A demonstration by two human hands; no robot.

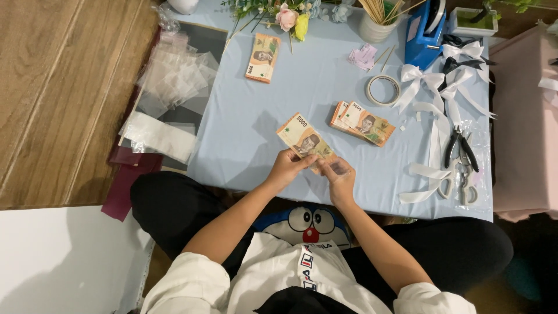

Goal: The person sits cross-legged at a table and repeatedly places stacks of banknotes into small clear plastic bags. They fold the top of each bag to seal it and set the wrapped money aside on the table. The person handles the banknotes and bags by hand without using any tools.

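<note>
Banknote (302, 138) in both hands over table (244, 145); banknote stack (361, 122) right, tape roll (383, 90) behind.

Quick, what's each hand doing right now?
Left hand: closed on the banknote.
Right hand: pinching the same banknote's other end; a clear sleeve there cannot be told for sure.

A home craft corner is shown, set up on a wood-plank floor (52, 87). A low counter (244, 128) covered in pale blue cloth is loaded with white ribbon bows (427, 81), a tape roll (383, 90), a blue tape dispenser (424, 35), artificial flowers (288, 14), clear plastic sleeves (174, 75) and pliers (459, 148).
</note>
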